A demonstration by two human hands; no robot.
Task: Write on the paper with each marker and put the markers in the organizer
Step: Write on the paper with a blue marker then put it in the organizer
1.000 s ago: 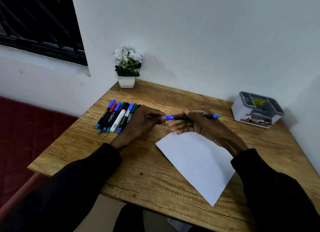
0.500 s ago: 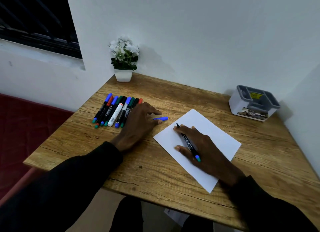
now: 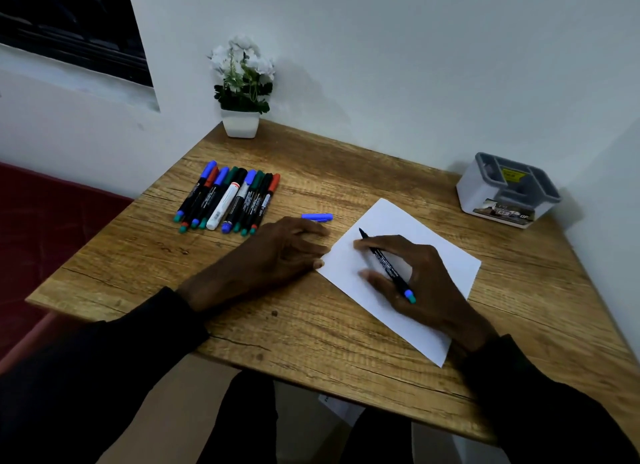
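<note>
So a second earlier you had that blue marker (image 3: 386, 264) up between both hands with the cap on, and by this moment the cap was off and you'd dropped into a writing pose. Your right hand (image 3: 420, 285) was wrapped around the barrel in a pen grip, thumb and fingers closed on it, tip poking out past your fingertips and sitting at or just above the white paper (image 3: 433, 242); honestly couldn't tell if it was actually touching. No ink showed on the sheet, so I'd say the writing hadn't started. Your left hand (image 3: 277, 252) lay flat and empty, fingers loosely spread, with the fingertips at the paper's near corner, probably steadying it. The blue cap (image 3: 317, 217) was lying on the wooden desk (image 3: 311, 325) just beyond those fingertips, so it was easy to grab for recapping. The rest of the markers (image 3: 230, 198) were lined up farther off past your left knuckles, all capped and untouched as far as I could see. The grey and white organizer (image 3: 507, 191) sat well beyond your right hand near the wall, and from this angle I couldn't spot any marker in it. So basically first marker, barely underway.
</note>
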